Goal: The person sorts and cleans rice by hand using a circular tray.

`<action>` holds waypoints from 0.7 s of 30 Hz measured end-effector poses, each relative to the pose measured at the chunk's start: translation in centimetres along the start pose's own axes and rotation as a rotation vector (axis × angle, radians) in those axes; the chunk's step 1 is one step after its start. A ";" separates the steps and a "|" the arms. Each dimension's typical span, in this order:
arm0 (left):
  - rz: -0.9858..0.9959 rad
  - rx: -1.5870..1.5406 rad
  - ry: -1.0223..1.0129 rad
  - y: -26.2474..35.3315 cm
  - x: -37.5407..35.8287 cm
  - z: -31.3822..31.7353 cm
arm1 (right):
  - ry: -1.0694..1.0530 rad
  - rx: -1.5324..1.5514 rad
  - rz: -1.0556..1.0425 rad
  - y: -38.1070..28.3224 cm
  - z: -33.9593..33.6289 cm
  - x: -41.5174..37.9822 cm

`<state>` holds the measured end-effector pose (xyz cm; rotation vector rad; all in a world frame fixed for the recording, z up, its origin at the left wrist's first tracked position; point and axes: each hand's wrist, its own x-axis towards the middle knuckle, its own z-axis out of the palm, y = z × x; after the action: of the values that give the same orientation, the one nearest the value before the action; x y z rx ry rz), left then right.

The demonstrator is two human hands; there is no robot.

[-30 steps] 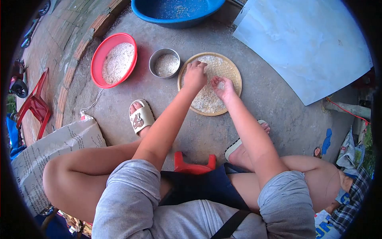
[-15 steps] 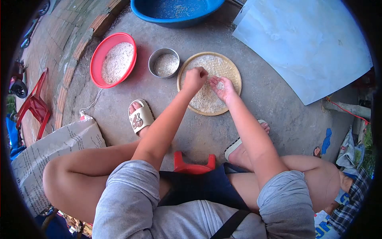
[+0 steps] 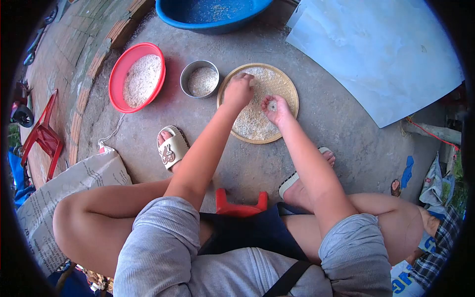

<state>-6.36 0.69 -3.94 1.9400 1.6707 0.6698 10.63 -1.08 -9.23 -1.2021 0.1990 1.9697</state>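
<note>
A round woven tray [image 3: 295, 94] lies on the ground in front of me, covered with pale, rice-like grain [image 3: 255, 126]. My left hand [image 3: 239, 91] is over the tray's left part, back upward, its fingers bent together and their tips partly hidden. Whatever those fingers pinch, if anything, is too small to make out. Over the right part of the tray, my right hand [image 3: 278, 110] is turned palm up with its fingers curled. A little of the same grain rests in that cupped palm.
Left of the tray stand a metal bowl [image 3: 184, 81] and a red basin [image 3: 113, 81], both holding grain. A blue tub [image 3: 198, 27] is at the far side. Right is a large pale sheet [image 3: 366, 59]; a printed sack [image 3: 74, 183] lies near my left knee. A red stool [image 3: 241, 210] shows below me.
My left hand has moved slightly away from my right hand, up and left over the tray. The right hand's fingers have curled more around the grain in its palm.
</note>
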 end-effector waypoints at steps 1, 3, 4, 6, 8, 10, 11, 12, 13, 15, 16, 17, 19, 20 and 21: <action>0.058 0.070 0.086 -0.5 0.0 0.3 | 0.020 -0.027 -0.001 0.0 0.3 -0.3; 0.036 0.142 0.034 -1.1 0.0 1.0 | 0.009 -0.034 0.002 0.0 0.6 -0.8; 0.085 0.191 0.070 -1.3 0.0 1.3 | -0.004 -0.042 0.005 0.0 0.7 -0.9; 0.139 0.239 0.107 -1.3 0.0 1.8 | -0.032 -0.049 0.003 0.0 0.6 -1.1; 0.096 0.170 0.087 -1.0 -0.3 2.3 | -0.059 -0.053 0.002 0.0 0.5 -1.0; 0.076 0.128 0.056 -1.0 -0.9 3.0 | -0.077 -0.081 0.006 0.0 0.6 -1.2; 0.051 0.086 0.029 -1.1 -1.1 3.3 | -0.077 -0.079 0.005 0.1 0.7 -1.3; 0.052 0.087 0.028 -1.2 -1.1 3.2 | -0.085 -0.073 0.004 0.0 0.9 -1.3; 0.002 0.003 0.018 -1.3 -1.2 3.2 | -0.094 -0.068 0.003 0.0 1.0 -1.4; -0.044 -0.079 0.007 -0.9 -1.0 2.5 | -0.091 -0.069 -0.006 0.1 1.3 -1.6; -0.184 -0.252 -0.110 -0.4 -0.7 1.8 | -0.089 -0.073 -0.015 0.1 1.5 -1.8; -0.324 -0.425 -0.228 0.1 -0.4 1.1 | -0.092 -0.072 -0.017 0.0 1.7 -2.0; -0.285 -0.609 -0.364 0.5 0.3 0.6 | 0.019 -0.005 0.009 -0.2 2.2 -2.5; -0.246 -0.792 -0.502 0.8 0.6 0.5 | 0.015 -0.003 0.006 -0.3 2.3 -2.9; -0.241 -0.787 -0.502 1.7 0.7 0.0 | -0.065 -0.049 -0.072 -0.3 2.3 -3.4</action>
<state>-4.98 1.13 -2.74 1.1870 1.0684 0.5634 10.05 -1.60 -5.25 -1.1584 0.0739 1.9578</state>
